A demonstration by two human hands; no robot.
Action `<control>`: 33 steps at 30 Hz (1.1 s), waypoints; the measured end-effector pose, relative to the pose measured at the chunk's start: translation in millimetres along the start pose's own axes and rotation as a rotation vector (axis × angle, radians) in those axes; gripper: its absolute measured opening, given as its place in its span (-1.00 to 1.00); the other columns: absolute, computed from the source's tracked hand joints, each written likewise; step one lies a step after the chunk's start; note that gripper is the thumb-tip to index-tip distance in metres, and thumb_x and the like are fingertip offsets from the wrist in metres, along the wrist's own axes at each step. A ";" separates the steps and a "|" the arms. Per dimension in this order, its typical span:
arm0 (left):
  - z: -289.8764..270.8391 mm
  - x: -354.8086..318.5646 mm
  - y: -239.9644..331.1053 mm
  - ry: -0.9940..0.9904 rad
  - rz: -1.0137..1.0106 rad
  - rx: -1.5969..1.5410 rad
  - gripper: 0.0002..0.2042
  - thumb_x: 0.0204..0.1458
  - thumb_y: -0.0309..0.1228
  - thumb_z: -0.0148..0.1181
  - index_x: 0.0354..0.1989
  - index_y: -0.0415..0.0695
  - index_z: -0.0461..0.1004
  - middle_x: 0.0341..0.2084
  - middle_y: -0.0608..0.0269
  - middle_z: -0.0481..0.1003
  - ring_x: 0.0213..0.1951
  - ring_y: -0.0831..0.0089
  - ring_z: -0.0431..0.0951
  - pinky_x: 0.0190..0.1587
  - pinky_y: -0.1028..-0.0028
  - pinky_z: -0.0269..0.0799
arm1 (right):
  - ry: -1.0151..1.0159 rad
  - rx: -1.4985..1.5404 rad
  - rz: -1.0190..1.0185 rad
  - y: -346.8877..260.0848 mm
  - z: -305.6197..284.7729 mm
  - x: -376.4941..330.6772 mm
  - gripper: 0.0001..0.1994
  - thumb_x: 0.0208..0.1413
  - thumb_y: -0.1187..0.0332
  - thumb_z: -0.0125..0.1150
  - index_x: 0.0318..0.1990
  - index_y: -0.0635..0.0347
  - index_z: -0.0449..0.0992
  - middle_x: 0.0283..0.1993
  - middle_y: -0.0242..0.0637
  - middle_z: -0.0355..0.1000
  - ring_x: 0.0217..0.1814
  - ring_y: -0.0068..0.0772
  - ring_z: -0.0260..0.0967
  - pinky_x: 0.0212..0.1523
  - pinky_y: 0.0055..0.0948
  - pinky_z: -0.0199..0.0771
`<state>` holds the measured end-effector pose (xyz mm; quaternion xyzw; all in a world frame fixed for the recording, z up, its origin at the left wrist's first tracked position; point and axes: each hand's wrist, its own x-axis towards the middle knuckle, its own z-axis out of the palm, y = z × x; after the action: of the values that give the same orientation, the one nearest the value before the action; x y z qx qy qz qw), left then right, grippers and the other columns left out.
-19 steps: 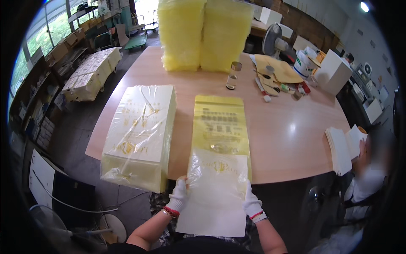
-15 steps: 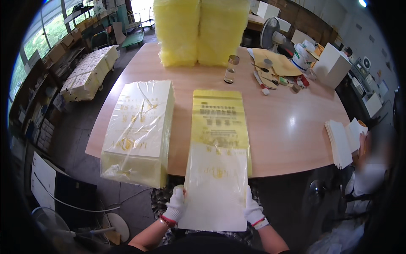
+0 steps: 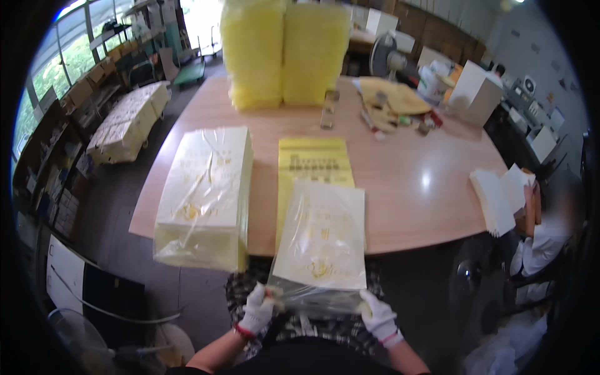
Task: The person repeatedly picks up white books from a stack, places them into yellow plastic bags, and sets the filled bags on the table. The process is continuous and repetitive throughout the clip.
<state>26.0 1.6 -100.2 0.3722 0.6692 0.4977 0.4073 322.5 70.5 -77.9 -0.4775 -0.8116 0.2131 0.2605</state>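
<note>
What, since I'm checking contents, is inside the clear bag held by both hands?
A white, gold-printed sheet shows inside the clear bag; whatever lies beneath that sheet is hidden.

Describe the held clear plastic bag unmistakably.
Start at the large brown table. At its near edge, the white-gloved left hand and right hand grip the bag by its near corners. Unlike the thick white plastic-wrapped stack leftward, it is thin and held.

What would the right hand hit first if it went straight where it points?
Past the edge of the clear bag it grips, the right hand would probably meet the white printed sheet showing through that bag; depth is hard to judge.
</note>
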 end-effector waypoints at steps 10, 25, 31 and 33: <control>26.8 21.4 59.6 -0.168 0.624 0.147 -0.91 -0.26 -0.65 -0.04 -0.56 -0.18 0.31 -0.57 0.16 0.32 -0.47 0.27 0.38 -0.43 0.46 0.31 | -0.006 0.745 0.331 121.6 115.5 -12.7 -0.72 0.06 0.38 0.02 -0.05 0.18 0.33 -0.21 -0.23 0.39 -0.28 -0.22 0.39 -0.19 -0.23 0.46; -216.2 110.3 27.3 0.781 0.418 -0.495 -0.89 -0.08 -0.58 -0.17 -0.53 -0.16 0.32 -0.63 0.43 0.25 -0.55 0.62 0.22 -0.49 0.58 0.17 | -0.781 1.311 0.414 -169.9 215.3 176.4 -0.81 0.14 0.29 -0.03 -0.15 0.14 0.37 -0.59 -0.40 0.27 -0.64 -0.52 0.24 -0.57 -0.42 0.41; -219.0 84.4 -81.3 0.881 0.189 -0.777 -0.89 -0.08 -0.56 -0.09 -0.58 -0.05 0.28 -0.72 0.45 0.21 -0.71 0.61 0.17 -0.68 0.57 0.08 | -0.957 1.318 0.383 -102.6 236.8 151.5 -0.74 0.18 0.12 -0.06 -0.20 0.11 0.33 -0.52 -0.39 0.30 -0.51 -0.42 0.35 -0.37 -0.34 0.51; -216.2 63.7 -156.4 0.737 0.107 -0.858 -0.81 -0.07 -0.52 -0.06 -0.65 -0.02 0.13 -0.80 0.41 0.13 -0.79 0.55 0.09 -0.74 0.50 0.02 | -0.995 1.063 0.537 -99.5 189.8 131.4 -0.54 0.13 0.05 0.00 0.07 0.13 0.25 -0.35 -0.32 0.36 -0.34 -0.35 0.42 -0.25 -0.32 0.52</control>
<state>-211.4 -54.9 -225.5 0.0084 0.4851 0.8420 0.2358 83.9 123.4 -136.8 -0.3169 -0.4782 0.8191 -0.0009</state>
